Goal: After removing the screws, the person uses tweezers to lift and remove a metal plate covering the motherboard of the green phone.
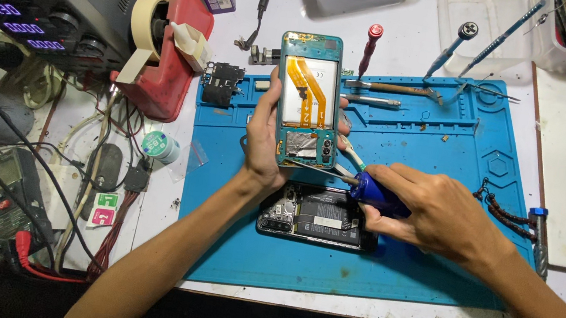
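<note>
Your left hand point(262, 150) is clamped around the opened teal phone point(308, 100), holding it upright-facing over the blue work mat point(446, 168), its back off and the orange flex cables point(305, 84) showing. Your right hand point(439, 216) is closed on a blue-handled screwdriver point(371, 192), whose tip points toward nine o'clock and meets the phone's lower edge near the silver shielding; whether the tip is seated in a screw head is hard to tell from here. A second opened phone point(315, 220) lies flat on the mat just below your hands, at six o'clock from the teal one. To work well here, keep the left thumb and fingers on the frame rim, clear of the flex cables, and hold the driver in line with the screw rather than slanted, pressing lightly so the tip does not skid onto the board. Tweezers and other drivers point(370, 49) rest at twelve o'clock on the mat, and a red tape dispenser point(165, 44) stands on the bench at ten o'clock.
</note>
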